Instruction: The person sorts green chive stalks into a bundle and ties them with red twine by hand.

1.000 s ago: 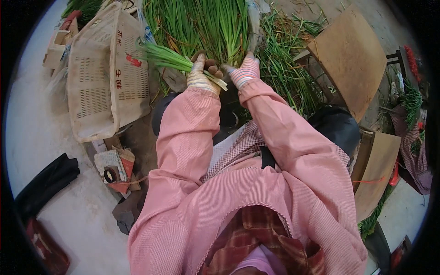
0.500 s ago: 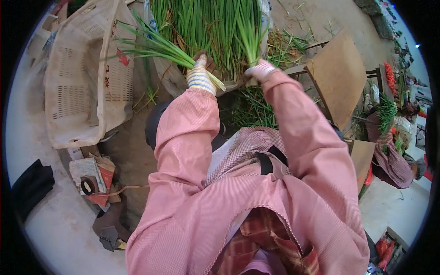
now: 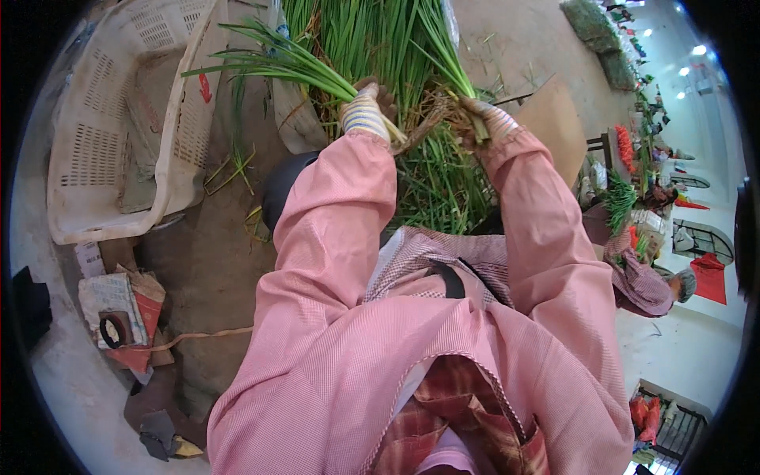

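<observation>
My left hand (image 3: pixel 365 115), in a striped knit glove, is closed around a small bunch of long flat green leaves with pale stem ends, which look like garlic chives (image 3: pixel 317 77). The leaves fan out to the upper left. In my right hand (image 3: pixel 494 120), also gloved, is another bunch of chives (image 3: pixel 449 62), stem ends pointing down toward me. Brownish withered strands (image 3: pixel 428 120) hang between the two hands. Beyond them lies a large pile of chives (image 3: pixel 360 43) on pale sheeting. Below my hands, loose green trimmings (image 3: pixel 443 184) are heaped before my lap.
On the left stands a large dirty-white plastic crate (image 3: pixel 168 170), tilted in view. Near it lie scraps of cardboard and a tape roll (image 3: pixel 113 329). A brown board (image 3: pixel 552 119) is right of my right hand. Farther right, another person (image 3: pixel 637 277) bends beside greens.
My right hand has drawn nearer and to the right with its bunch, its stem ends now visible. The left hand has shifted slightly right and up. The whole view has turned a little.
</observation>
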The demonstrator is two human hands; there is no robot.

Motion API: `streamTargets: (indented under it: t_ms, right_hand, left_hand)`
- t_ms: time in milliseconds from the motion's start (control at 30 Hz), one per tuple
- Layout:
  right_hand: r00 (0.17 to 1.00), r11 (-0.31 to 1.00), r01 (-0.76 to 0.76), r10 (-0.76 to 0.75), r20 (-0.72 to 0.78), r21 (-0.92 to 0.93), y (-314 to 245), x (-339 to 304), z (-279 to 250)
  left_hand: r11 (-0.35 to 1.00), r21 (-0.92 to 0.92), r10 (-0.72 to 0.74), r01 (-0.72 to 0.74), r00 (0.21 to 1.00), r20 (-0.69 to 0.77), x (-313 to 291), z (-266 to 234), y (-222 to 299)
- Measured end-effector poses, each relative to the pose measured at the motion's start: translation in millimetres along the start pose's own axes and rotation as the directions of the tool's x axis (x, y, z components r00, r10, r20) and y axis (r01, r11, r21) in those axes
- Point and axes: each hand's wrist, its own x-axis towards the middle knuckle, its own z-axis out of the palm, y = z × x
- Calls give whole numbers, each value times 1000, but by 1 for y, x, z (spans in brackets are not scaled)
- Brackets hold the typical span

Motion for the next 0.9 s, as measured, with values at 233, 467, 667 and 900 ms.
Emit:
streamTargets:
  t_ms: [233,467,667,900]
  right_hand:
    - [971,990,69,-39,234,-122,-78,-88,-87]
    - [893,887,419,-365,262,-193,-115,-146,-154]
    - [771,796,604,-574,277,-32,-144,-175,-167]
    - [682,569,698,-713,160,-435,-177,-136,-150]
  left_hand:
    - [976,31,213,-214,976,39,8,-6,4]
    - [957,-280,238,-68,737,633,16,-29,27]
    - [927,-360,272,101,478,835,25,-33,17]
    - [979,-203,186,-2,405,895,40,-39,26]
